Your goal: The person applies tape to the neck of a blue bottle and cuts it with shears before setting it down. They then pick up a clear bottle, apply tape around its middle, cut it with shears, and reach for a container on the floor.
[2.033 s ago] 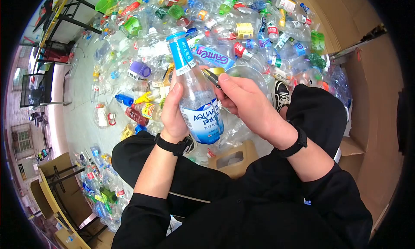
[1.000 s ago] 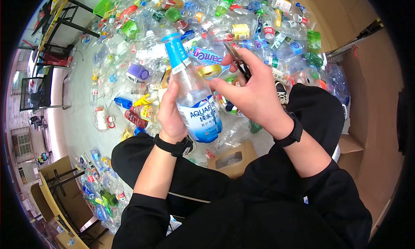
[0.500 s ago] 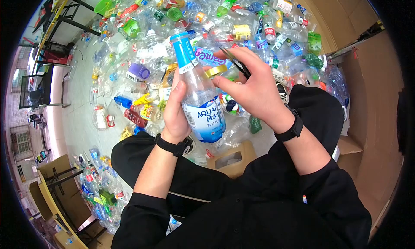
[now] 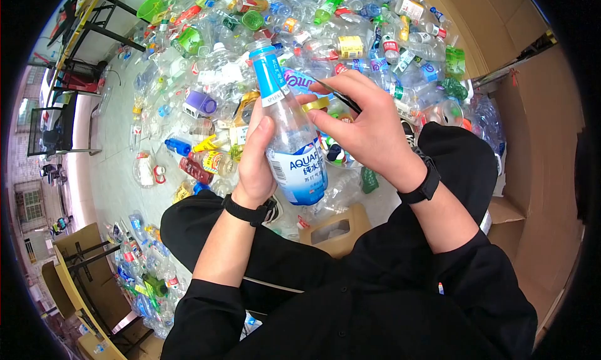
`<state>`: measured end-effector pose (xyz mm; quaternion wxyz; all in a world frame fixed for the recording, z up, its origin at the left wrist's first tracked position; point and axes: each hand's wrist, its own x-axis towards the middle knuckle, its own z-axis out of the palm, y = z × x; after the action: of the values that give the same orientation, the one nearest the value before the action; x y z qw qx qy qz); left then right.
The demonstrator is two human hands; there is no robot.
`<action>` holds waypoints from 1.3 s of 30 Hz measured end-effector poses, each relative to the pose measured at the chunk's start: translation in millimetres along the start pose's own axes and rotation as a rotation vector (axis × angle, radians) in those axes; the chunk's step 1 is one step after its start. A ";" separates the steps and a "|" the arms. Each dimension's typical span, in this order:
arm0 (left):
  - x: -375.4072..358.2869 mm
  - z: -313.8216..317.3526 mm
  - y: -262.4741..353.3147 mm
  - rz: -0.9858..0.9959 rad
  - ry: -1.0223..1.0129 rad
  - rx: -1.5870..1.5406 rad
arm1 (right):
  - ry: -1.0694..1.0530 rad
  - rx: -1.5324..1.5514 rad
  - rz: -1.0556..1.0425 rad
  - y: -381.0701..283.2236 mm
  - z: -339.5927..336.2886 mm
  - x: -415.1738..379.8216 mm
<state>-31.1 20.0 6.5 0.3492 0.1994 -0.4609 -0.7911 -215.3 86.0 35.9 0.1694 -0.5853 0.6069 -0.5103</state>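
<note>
My left hand (image 4: 253, 157) is wrapped round a clear plastic bottle (image 4: 294, 150) with a blue-and-white Aquafina label. The bottle is tilted, its uncapped mouth up and a blue label sleeve still round its neck. Close by on the right, my right hand (image 4: 372, 128) holds a thin, dark, pointed metal tool (image 4: 343, 97) under its fingers. A gold-yellow cap (image 4: 318, 103) shows at the right thumb and fingertips, beside the bottle's shoulder. Part of the tool is hidden by the hand.
A large heap of empty plastic bottles (image 4: 300, 22) spreads in front. A brown box with an opening (image 4: 338, 232) lies between my legs. Cardboard walls (image 4: 544, 141) stand to the right. More bottles (image 4: 147, 272) lie at lower left, near a table (image 4: 87, 297).
The bottle has shifted slightly right. My right hand's fingers have closed in lower, and the tool's tip now points more toward the bottle.
</note>
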 end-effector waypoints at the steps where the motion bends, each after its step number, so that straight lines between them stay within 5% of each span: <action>1: -0.3 1.0 1.4 0.000 0.002 0.009 | 0.000 0.000 0.000 -0.6 0.6 -0.6; 15: -1.3 6.8 6.3 -0.033 0.059 -0.052 | 0.039 0.119 0.352 1.5 3.0 -2.6; 30: 1.9 -9.5 8.8 -0.125 -0.001 -0.662 | 0.072 0.407 0.261 13.0 17.8 -4.7; 34: 2.9 -10.7 12.1 -0.152 0.052 -0.702 | -0.005 0.313 0.245 11.1 11.9 -4.2; 36: 3.1 -17.4 8.3 -0.113 -0.033 -0.666 | -0.032 0.487 0.413 3.0 9.3 -2.9; 39: 5.9 -22.2 10.1 -0.102 0.116 -0.494 | -0.027 0.416 0.389 3.7 2.4 0.1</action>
<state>-17.3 -0.8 4.3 0.3729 0.1763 -0.2222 -0.8835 -215.4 84.1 31.9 0.3888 -0.4171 0.5878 -0.5739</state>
